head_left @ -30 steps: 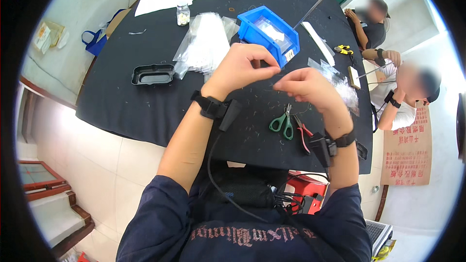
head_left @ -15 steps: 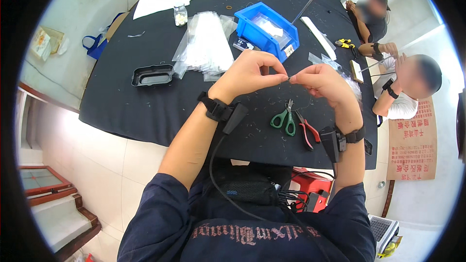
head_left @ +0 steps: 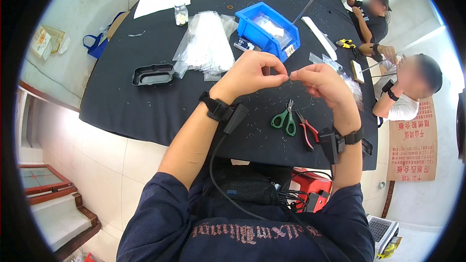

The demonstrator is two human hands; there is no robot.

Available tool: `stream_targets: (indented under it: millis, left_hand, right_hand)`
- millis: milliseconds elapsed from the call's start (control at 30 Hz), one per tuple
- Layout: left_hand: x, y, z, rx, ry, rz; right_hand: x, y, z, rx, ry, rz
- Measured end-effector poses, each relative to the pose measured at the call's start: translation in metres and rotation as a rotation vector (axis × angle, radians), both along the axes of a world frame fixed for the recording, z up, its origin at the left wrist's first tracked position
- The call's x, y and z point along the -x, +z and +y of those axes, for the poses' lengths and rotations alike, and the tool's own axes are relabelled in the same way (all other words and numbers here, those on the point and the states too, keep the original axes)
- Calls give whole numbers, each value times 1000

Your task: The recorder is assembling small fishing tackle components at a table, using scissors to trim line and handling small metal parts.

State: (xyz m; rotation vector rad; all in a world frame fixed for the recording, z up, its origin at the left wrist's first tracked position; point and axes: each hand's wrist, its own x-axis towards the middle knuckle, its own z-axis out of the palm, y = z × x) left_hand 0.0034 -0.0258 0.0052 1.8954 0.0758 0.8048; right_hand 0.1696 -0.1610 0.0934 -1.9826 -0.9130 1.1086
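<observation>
1. Your left hand and right hand pinch shut on a thin dark wire, stretched between the fingertips above the tabletop.
2. Black tabletop: green scissors, red pliers, blue bin; pale tiled floor.

Whatever the left hand and right hand pinch between them, above the green-handled scissors, is too small to identify. Beyond those scissors, the blue bin's contents are unclear.
</observation>
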Motion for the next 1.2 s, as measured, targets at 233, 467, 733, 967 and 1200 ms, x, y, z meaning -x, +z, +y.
stream_targets:
  millis: [233,467,733,967,1200]
  left_hand:
    - [-1,-2,-1,110,-22,27]
    - [0,-1,0,402,-254,122]
    - [-3,-2,-5,517,-323,120]
    - [-3,-1,-6,529,-351,109]
    - [0,2,-2,554,-234,16]
  right_hand:
    - [-2,-8,-3,-121,30,25]
    - [0,-30,-15,-646,188,-13]
    - [-6,-48,-15,-702,267,-28]
    - [-15,-44,-15,-732,293,-156]
    - [-68,-51,-51,-704,122,420]
